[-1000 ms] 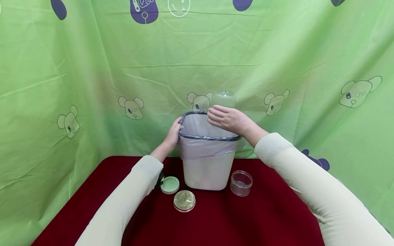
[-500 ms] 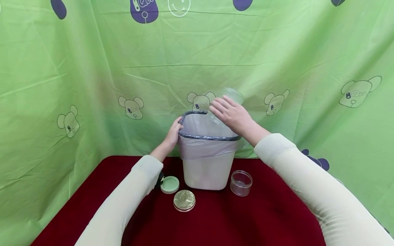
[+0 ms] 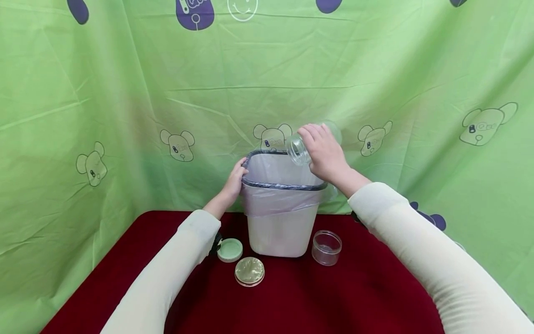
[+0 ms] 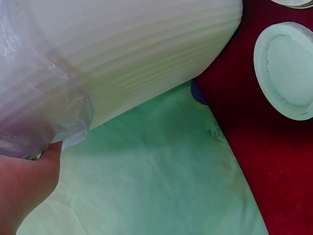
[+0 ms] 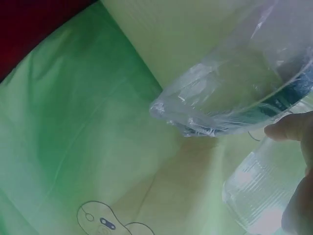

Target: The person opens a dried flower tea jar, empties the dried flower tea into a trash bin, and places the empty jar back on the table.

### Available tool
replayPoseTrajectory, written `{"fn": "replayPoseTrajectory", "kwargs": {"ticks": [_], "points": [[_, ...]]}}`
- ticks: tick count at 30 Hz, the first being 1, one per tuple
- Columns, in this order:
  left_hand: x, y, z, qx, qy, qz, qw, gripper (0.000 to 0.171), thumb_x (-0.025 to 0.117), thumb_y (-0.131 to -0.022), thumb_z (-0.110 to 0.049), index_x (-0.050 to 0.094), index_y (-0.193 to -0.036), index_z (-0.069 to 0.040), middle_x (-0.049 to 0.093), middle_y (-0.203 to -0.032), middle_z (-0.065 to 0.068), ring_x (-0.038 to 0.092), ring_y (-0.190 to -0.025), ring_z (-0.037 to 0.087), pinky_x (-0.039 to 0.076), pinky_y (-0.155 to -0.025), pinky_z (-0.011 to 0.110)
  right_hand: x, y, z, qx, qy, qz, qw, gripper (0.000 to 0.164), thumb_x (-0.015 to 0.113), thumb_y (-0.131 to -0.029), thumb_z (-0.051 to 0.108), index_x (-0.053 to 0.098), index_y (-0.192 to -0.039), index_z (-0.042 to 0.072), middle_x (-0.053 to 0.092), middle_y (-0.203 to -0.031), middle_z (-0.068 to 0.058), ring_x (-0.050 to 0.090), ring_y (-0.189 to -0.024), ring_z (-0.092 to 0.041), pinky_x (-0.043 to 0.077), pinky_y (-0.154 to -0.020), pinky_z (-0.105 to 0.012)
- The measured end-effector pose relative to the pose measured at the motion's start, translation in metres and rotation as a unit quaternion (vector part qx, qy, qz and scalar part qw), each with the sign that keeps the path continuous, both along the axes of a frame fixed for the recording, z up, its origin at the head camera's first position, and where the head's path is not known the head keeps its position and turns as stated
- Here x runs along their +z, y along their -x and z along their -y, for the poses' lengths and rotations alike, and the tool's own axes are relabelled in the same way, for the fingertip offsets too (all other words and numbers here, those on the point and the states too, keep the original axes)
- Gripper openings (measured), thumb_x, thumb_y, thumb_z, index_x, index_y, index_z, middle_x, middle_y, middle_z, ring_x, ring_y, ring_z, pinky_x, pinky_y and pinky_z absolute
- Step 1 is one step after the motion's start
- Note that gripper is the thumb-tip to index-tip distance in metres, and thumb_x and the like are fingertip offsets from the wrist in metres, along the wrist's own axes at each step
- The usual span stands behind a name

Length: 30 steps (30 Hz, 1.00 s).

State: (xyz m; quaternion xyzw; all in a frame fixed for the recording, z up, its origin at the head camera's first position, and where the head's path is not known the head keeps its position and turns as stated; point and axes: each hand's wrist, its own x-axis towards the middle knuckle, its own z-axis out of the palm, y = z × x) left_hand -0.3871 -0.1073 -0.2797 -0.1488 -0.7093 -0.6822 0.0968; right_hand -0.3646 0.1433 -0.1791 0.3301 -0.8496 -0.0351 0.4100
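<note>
My right hand (image 3: 326, 153) grips a clear jar (image 3: 295, 149), tilted with its mouth toward the lower left over the right side of a bin. In the right wrist view, the thumb lies along the jar (image 5: 261, 186) and its rounded base points away from the bin. The white bin (image 3: 282, 234) has a thin plastic liner (image 3: 283, 205) folded over its dark rim. My left hand (image 3: 234, 182) holds the bin's left rim, its fingers partly hidden behind the edge. In the left wrist view, the liner (image 4: 63, 107) bunches beside that hand (image 4: 29, 183).
On the dark red cloth lie a pale green lid (image 3: 230, 250) and a gold-topped round lid (image 3: 249, 271), left of and in front of the bin. A low clear container (image 3: 327, 248) stands right of it. A green printed curtain (image 3: 208, 116) hangs behind.
The jar has gone from upside down over the bin to a sideways tilt, its base swinging right. My right hand has turned and shifted slightly right. The left hand stays on the rim.
</note>
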Motion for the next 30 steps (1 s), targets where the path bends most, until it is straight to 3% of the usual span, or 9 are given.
{"fn": "replayPoseTrajectory", "kwargs": {"ticks": [8,12,17,21,25,30], "points": [[0.0001,-0.0002,0.0002,0.0,0.002,0.002,1.0,0.058,0.035,-0.082,-0.016,0.025,-0.139,-0.013,0.028,-0.138,0.012,0.039,-0.097,0.026,0.032,-0.064,0.025,0.004,-0.0056,-0.0036,-0.013,0.104,0.071,0.992,0.083,0.066,-0.047,-0.009,0.037,-0.123,0.005,0.042,-0.122,-0.014,0.034,-0.116,-0.03,0.009,-0.103,-0.04],[0.0,0.0002,0.0001,0.001,0.004,0.003,1.0,0.059,0.035,-0.082,-0.016,0.025,-0.139,-0.012,0.028,-0.138,0.012,0.039,-0.093,0.024,0.033,-0.063,0.025,0.006,-0.0066,-0.0064,-0.017,0.128,0.102,0.986,0.084,0.07,-0.048,-0.005,0.036,-0.125,0.004,0.041,-0.123,-0.013,0.033,-0.116,-0.03,0.011,-0.103,-0.039],[-0.0005,0.0006,0.0005,0.001,0.001,-0.002,1.0,0.059,0.035,-0.081,-0.016,0.025,-0.139,-0.011,0.027,-0.138,0.012,0.037,-0.103,0.023,0.032,-0.068,0.024,0.0071,-0.0068,-0.0086,-0.011,0.163,0.142,0.976,0.085,0.072,-0.051,-0.003,0.035,-0.127,0.003,0.041,-0.125,-0.013,0.032,-0.117,-0.031,0.014,-0.102,-0.039],[-0.0007,0.0004,0.0006,0.0,-0.001,0.0,1.0,0.058,0.035,-0.081,-0.015,0.025,-0.139,-0.011,0.028,-0.138,0.012,0.038,-0.101,0.025,0.032,-0.067,0.024,0.0073,-0.0068,-0.009,-0.008,0.189,0.159,0.969,0.084,0.071,-0.05,-0.003,0.036,-0.127,0.004,0.042,-0.124,-0.012,0.033,-0.115,-0.031,0.02,-0.099,-0.043],[-0.0008,0.0004,0.0005,-0.003,0.001,0.0,1.0,0.058,0.035,-0.082,-0.015,0.024,-0.139,-0.011,0.027,-0.138,0.012,0.038,-0.101,0.027,0.032,-0.068,0.025,0.0072,-0.0068,-0.0086,-0.016,0.151,0.139,0.979,0.085,0.07,-0.048,-0.005,0.036,-0.126,0.003,0.041,-0.125,-0.014,0.032,-0.117,-0.031,0.014,-0.101,-0.041],[-0.0008,0.0005,0.0004,-0.007,0.003,-0.005,1.0,0.058,0.034,-0.083,-0.015,0.023,-0.139,-0.01,0.025,-0.14,0.012,0.034,-0.113,0.026,0.031,-0.08,0.029,0.0047,-0.0068,-0.0068,-0.028,0.083,0.106,0.99,0.086,0.066,-0.046,-0.009,0.035,-0.126,0.003,0.04,-0.125,-0.016,0.031,-0.119,-0.031,0.004,-0.104,-0.038]]}}
